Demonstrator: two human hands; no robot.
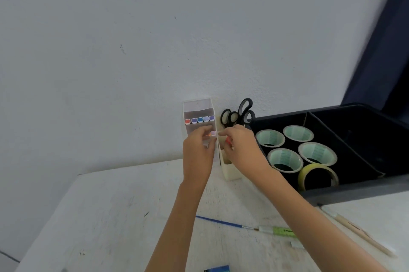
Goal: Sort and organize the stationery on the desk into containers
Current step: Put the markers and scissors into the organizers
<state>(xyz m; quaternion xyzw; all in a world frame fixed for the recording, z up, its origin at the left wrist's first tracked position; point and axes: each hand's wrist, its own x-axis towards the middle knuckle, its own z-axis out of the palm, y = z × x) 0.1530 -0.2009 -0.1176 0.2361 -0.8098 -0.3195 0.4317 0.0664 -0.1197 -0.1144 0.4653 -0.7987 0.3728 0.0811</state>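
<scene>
While head view shows left hand (199, 150) curled on the marker box (198, 106), right hand (240, 146) pinches a red marker (228, 141) just beside its opening. I'd worry: a crooked push jams against seated markers (200, 119), tipping the box.

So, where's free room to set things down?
Bare desk left of the left forearm, below the marker box. The black bin's right compartment looks bare. Crowded: tape rolls fill its left compartment; paintbrush and pens beside the right forearm.

Our left hand (199, 152) hides most lower markers (213, 133); our right hand (241, 145) nearly covers a red thing (228, 141); the bottom edge cuts a blue object (218, 269).
</scene>
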